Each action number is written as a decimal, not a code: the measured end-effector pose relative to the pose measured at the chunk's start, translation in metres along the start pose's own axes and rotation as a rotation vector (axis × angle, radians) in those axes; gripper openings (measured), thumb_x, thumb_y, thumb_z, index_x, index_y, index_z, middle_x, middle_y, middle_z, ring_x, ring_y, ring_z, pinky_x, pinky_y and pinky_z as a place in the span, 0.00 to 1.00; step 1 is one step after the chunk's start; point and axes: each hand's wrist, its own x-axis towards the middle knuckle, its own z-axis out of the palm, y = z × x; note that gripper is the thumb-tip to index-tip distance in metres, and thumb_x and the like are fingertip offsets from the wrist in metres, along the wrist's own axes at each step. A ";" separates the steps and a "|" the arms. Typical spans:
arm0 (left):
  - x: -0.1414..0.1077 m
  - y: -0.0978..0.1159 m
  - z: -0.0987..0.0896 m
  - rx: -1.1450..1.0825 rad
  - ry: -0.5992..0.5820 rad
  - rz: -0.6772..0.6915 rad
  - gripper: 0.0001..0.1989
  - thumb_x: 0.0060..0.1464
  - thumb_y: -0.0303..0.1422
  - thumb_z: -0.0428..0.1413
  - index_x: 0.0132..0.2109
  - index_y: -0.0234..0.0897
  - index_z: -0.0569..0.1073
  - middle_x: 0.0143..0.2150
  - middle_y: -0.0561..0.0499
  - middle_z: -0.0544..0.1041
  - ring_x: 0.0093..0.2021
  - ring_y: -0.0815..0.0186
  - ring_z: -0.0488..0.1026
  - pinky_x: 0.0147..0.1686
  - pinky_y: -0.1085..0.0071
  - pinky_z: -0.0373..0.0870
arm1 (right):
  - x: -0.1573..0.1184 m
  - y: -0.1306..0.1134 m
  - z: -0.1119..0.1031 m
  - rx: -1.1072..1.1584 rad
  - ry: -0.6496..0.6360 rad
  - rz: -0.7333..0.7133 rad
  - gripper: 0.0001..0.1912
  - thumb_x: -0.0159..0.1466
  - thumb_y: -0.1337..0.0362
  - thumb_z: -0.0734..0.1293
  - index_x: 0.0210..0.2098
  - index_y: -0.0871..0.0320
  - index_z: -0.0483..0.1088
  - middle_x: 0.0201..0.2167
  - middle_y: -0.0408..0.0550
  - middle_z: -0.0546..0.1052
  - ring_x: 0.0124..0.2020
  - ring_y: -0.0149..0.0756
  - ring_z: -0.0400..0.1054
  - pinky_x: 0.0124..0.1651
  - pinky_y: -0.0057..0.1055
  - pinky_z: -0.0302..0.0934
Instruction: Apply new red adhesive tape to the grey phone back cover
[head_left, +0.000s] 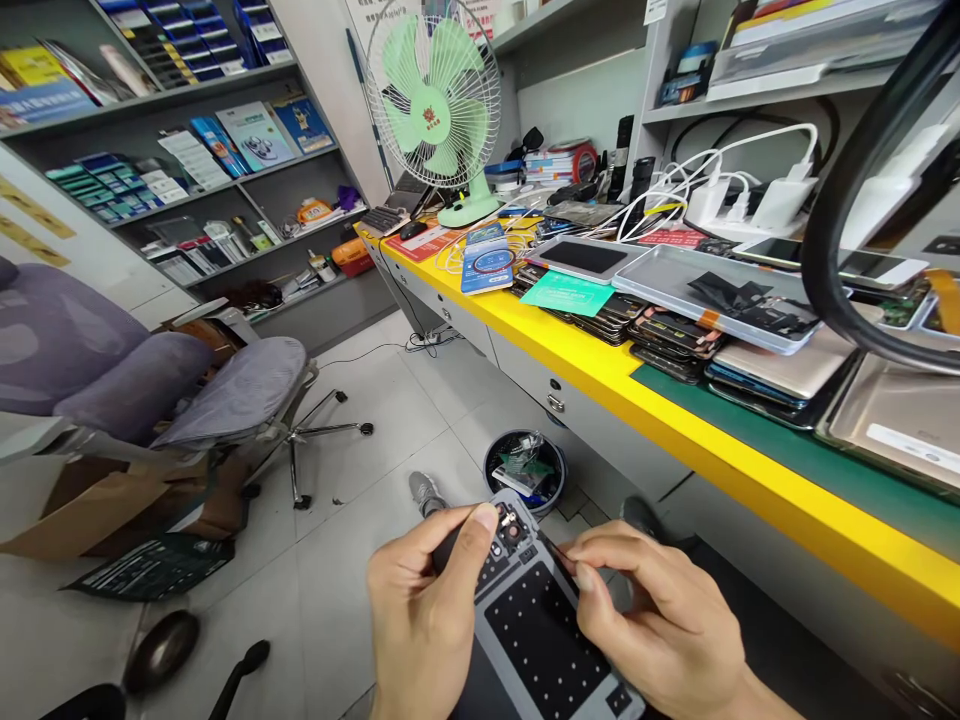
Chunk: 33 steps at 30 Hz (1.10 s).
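Device [550, 635] in our hands, short of the desk's [555, 350] yellow front edge. Our left hand [426, 605] pinches its upper-left corner; our right hand [660, 610] presses thumb and forefinger together at its right edge, anything between them unclear. Best, we judge: corner steady, touch light.

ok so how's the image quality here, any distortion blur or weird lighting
Head view, edges: wide-angle stretch, with the shelves at left leaning and the chair drawn out and a little soft; head view, lower middle: left hand, right hand and phone fairly sharp; head view overall: bright, fairly even light, darker under the bench.
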 end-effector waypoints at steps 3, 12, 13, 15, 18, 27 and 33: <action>0.002 0.000 0.000 -0.014 0.028 -0.001 0.15 0.59 0.45 0.63 0.34 0.38 0.85 0.24 0.52 0.73 0.26 0.65 0.68 0.26 0.70 0.68 | -0.002 0.000 -0.005 -0.009 -0.024 -0.014 0.13 0.63 0.77 0.67 0.41 0.54 0.73 0.27 0.42 0.81 0.25 0.32 0.78 0.28 0.24 0.73; -0.002 0.010 0.005 0.024 0.097 0.074 0.12 0.58 0.42 0.65 0.31 0.40 0.84 0.22 0.55 0.71 0.24 0.70 0.63 0.23 0.75 0.64 | 0.001 0.003 -0.018 -0.079 -0.180 -0.104 0.12 0.66 0.76 0.67 0.45 0.56 0.72 0.31 0.46 0.83 0.30 0.33 0.80 0.31 0.25 0.73; -0.004 0.011 0.005 0.061 0.148 0.128 0.10 0.57 0.41 0.65 0.33 0.42 0.86 0.21 0.56 0.72 0.23 0.71 0.64 0.22 0.75 0.63 | 0.002 0.002 -0.020 -0.079 -0.194 -0.087 0.12 0.67 0.75 0.67 0.46 0.56 0.73 0.32 0.46 0.83 0.30 0.34 0.80 0.31 0.25 0.74; -0.006 0.012 0.007 0.121 0.244 0.235 0.07 0.57 0.39 0.65 0.35 0.44 0.87 0.20 0.57 0.75 0.20 0.72 0.64 0.20 0.76 0.61 | 0.005 0.000 -0.025 -0.114 -0.208 -0.035 0.12 0.69 0.73 0.67 0.49 0.55 0.75 0.36 0.47 0.85 0.35 0.36 0.82 0.37 0.26 0.76; -0.007 0.011 0.007 0.186 0.309 0.375 0.06 0.58 0.35 0.64 0.36 0.43 0.87 0.24 0.57 0.81 0.18 0.73 0.68 0.19 0.77 0.65 | 0.008 -0.003 -0.027 -0.183 -0.104 0.028 0.12 0.69 0.69 0.69 0.52 0.56 0.77 0.42 0.50 0.85 0.39 0.39 0.82 0.44 0.28 0.77; -0.015 0.001 0.013 0.194 0.346 0.446 0.05 0.59 0.33 0.63 0.39 0.44 0.86 0.33 0.55 0.86 0.28 0.67 0.81 0.29 0.78 0.77 | 0.033 0.002 -0.003 0.164 -0.276 0.309 0.09 0.72 0.66 0.68 0.42 0.50 0.82 0.39 0.46 0.81 0.36 0.35 0.77 0.37 0.28 0.73; -0.011 0.012 -0.002 -0.031 -0.034 0.059 0.15 0.60 0.42 0.63 0.52 0.43 0.84 0.50 0.46 0.86 0.50 0.57 0.83 0.44 0.74 0.81 | 0.044 0.006 -0.007 0.061 -0.217 0.039 0.08 0.71 0.72 0.68 0.44 0.58 0.81 0.39 0.48 0.84 0.36 0.35 0.79 0.39 0.29 0.76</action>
